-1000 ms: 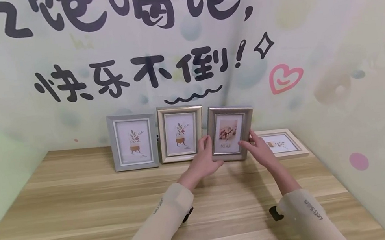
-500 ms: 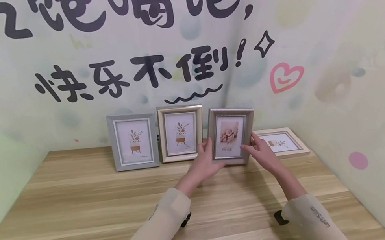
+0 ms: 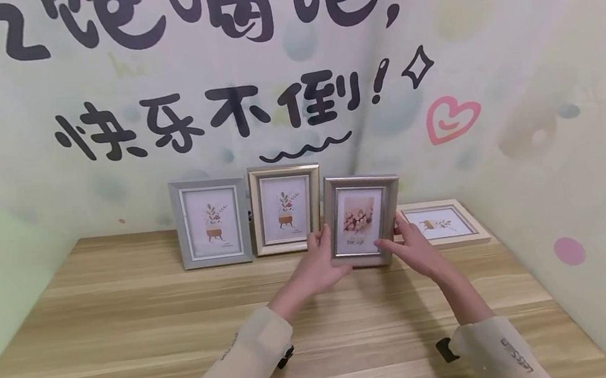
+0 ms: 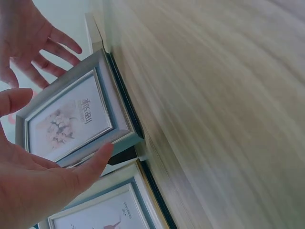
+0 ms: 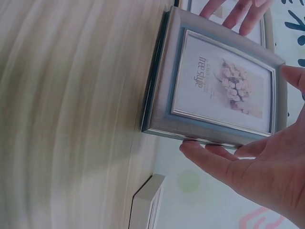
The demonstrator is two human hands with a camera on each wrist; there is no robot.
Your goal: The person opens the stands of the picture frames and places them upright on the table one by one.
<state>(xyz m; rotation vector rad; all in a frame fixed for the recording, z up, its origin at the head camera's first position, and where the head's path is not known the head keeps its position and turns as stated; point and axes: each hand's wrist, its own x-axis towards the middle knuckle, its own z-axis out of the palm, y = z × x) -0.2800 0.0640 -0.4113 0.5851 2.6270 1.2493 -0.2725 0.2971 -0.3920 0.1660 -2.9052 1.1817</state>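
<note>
A taupe picture frame [image 3: 360, 223] with a pink flower print stands upright, turned a little. My left hand [image 3: 314, 267] holds its left side, fingers at the edge and thumb near the lower corner. On the opposite side my right hand [image 3: 416, 249] grips the frame, thumb over the front and fingers along the side edge. In the right wrist view the frame's lower edge [image 5: 157, 71] is close over the tabletop. Just left of it stands a champagne-gold picture frame [image 3: 284, 210] with a potted-plant print, partly covered by my left fingers.
A grey picture frame [image 3: 211, 222] stands farther left. Behind my right hand, a cream picture frame [image 3: 442, 223] lies flat at the right. The wooden table [image 3: 145, 331] meets a printed wall [image 3: 177, 166] at the back and another at the right.
Both hands have drawn the taupe frame towards me, away from the wall, and lately slightly left. The other frames have stayed in place.
</note>
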